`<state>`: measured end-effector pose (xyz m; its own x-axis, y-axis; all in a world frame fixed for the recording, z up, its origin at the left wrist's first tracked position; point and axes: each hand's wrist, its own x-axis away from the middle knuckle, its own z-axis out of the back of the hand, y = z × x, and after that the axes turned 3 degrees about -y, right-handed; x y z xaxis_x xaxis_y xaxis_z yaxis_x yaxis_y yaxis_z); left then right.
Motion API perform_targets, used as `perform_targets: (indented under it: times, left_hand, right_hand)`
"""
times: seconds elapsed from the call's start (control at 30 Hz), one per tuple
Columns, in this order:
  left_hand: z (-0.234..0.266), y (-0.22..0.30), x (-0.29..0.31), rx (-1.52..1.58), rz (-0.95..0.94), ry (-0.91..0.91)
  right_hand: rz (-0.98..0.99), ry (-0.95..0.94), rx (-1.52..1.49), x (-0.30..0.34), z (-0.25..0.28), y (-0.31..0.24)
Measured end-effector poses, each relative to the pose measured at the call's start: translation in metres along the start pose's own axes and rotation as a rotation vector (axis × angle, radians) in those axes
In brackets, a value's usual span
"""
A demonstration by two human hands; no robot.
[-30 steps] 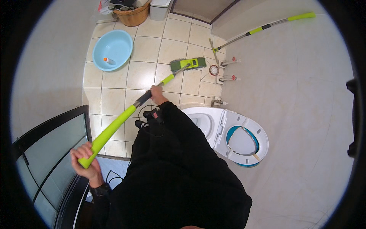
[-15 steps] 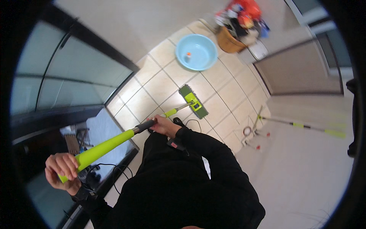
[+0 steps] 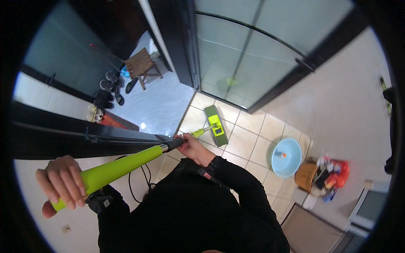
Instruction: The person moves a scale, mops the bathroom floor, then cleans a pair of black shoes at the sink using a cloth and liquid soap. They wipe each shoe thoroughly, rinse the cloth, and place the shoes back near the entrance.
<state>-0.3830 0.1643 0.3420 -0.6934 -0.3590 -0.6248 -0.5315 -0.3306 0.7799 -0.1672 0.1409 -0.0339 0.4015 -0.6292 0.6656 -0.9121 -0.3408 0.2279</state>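
Note:
A lime-green mop [image 3: 126, 166] with a grey grip section slants across in front of me from lower left. Its flat, dark-green fringed head [image 3: 212, 114] rests on the tiled floor. My left hand [image 3: 63, 181] wraps over the thick top end of the handle, fingers curled round it. Further down the pole, my right hand [image 3: 195, 149] is closed around it by the grey grip. Between that hand and the head runs a thinner green and silver length of pole.
Glass doors with dark frames [image 3: 287, 71] stand beyond the mop head. Through the doorway are a wooden stool [image 3: 140, 63] and several shoes [image 3: 110, 82]. At right sit a light-blue basin [image 3: 291, 166] holding a small bottle and a full wooden tub [image 3: 304, 176]. A black cable [image 3: 135, 185] hangs at left.
My view has turned left, so the basin and tub now appear at right and the doorway at upper left. The mop has swung toward the doorway, both hands still on it.

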Motion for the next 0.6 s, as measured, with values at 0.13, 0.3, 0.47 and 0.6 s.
perform_targets:
  times: [0.13,0.3,0.47,0.6]
  left_hand:
    - [0.023,0.028,0.029,-0.093,-0.109,0.141]
    - [0.024,0.023,0.055,-0.288,-0.008,0.268]
    - [0.101,-0.063,0.053,-0.171,0.137,0.098]
    - [0.106,-0.104,0.043,-0.369,0.099,0.560]
  right_hand:
    - [-0.155,-0.038,0.183,-0.046,-0.064,0.019]
    - [-0.273,-0.068,0.271,-0.130,-0.089,0.035]
    - [-0.181,0.047,0.416,-0.250,-0.139,0.007]
    - [-0.203,0.177,0.299,-0.307,-0.162,-0.007]
